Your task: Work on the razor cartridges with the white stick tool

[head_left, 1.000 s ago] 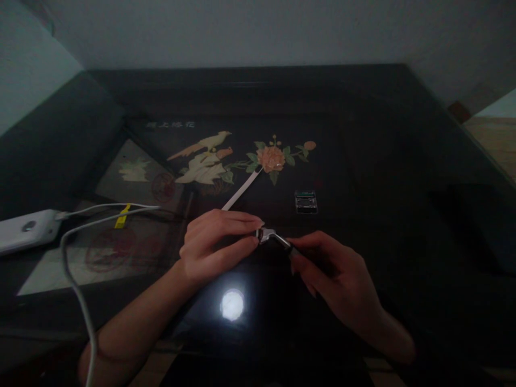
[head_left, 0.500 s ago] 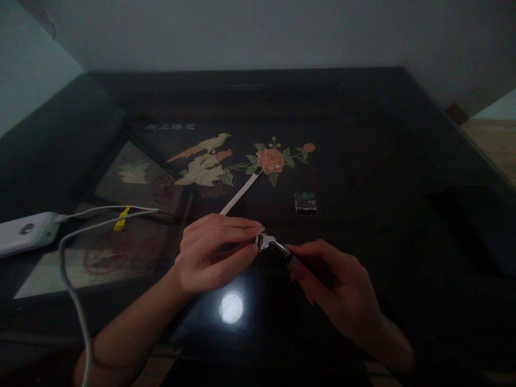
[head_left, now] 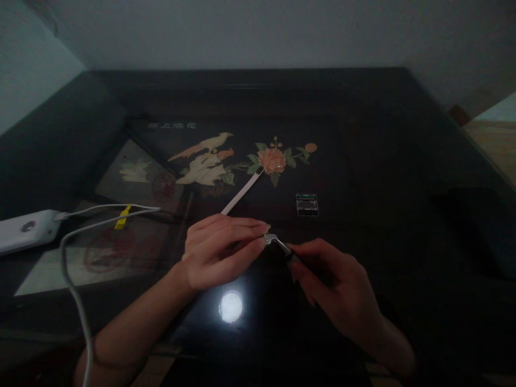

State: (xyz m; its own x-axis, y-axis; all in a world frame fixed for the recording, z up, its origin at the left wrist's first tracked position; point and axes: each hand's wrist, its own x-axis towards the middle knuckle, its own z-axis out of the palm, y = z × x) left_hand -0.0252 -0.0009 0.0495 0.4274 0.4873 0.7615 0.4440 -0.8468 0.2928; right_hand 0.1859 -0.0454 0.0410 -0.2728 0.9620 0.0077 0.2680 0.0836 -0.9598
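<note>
Metal piece (head_left: 276, 241) pinched between both hands, left hand (head_left: 217, 252), right hand (head_left: 330, 274), dark table (head_left: 382, 161).

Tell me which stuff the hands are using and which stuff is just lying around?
In use:
left hand and right hand, pinching a small silver metal piece between them
white strip, running out from behind the left hand

Lying about:
small clear case
white charger box
white cable
</note>
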